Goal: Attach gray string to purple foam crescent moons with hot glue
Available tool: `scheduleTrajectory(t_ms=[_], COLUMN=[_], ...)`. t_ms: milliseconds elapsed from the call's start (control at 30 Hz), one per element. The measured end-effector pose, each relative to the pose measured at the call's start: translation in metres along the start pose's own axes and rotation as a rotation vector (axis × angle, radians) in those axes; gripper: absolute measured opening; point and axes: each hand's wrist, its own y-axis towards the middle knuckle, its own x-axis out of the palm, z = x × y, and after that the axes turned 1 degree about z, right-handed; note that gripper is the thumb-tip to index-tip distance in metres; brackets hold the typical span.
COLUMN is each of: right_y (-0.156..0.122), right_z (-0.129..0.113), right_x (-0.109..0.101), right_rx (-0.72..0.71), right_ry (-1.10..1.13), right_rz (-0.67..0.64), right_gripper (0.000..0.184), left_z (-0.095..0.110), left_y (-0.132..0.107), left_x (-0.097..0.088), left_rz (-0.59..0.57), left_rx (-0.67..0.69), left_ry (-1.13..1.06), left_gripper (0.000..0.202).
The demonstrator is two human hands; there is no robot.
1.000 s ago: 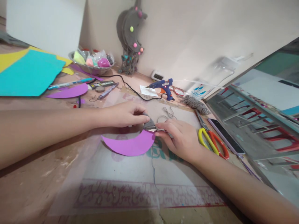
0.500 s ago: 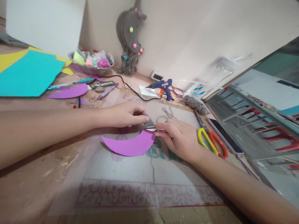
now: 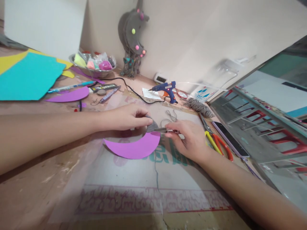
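Note:
Near the middle of the mat, my left hand (image 3: 134, 116) is closed in a pinch on the upper end of a purple paper crescent (image 3: 137, 149). Grey yarn (image 3: 152, 125) is wrapped round that end, partly hidden by my fingers. My right hand (image 3: 188, 139) grips a slim metal tool (image 3: 163, 129), its narrow tip at the yarn-wrapped edge; its exact kind is hard to make out. A loose grey strand curls behind my right hand, and a thin strand hangs below the crescent.
A blue glue gun (image 3: 165, 88) stands behind my hands, its cord running left. Grey yarn skein (image 3: 199, 107), scissors (image 3: 219, 143) and phone (image 3: 230, 139) lie right. Teal foam sheet (image 3: 28, 76), another purple piece (image 3: 69, 95) and a bowl (image 3: 93, 70) are left.
My right hand has drawn slightly right and up with the metal tool, showing more of the tool and the grey wrapping. My left hand keeps its pinch.

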Motion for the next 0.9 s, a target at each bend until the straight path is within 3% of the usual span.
scheduleTrajectory(t_ms=[200, 433, 900], right_y=[0.0002, 0.0002, -0.0002], right_z=[-0.0010, 0.0009, 0.0002], right_x=[0.0002, 0.0024, 0.0033], right_rx=[0.001, 0.151, 0.129], right_ry=[0.001, 0.005, -0.016], right_rz=[-0.018, 0.005, -0.040], right_gripper=[0.015, 0.016, 0.017], left_z=[0.0024, 0.0024, 0.0001], left_y=[-0.0001, -0.0006, -0.0011], left_x=[0.0007, 0.0001, -0.0002], left_rz=[0.004, -0.011, -0.067], left_rx=[-0.007, -0.037, -0.043], left_ry=[-0.010, -0.024, -0.070], left_gripper=[0.022, 0.021, 0.022])
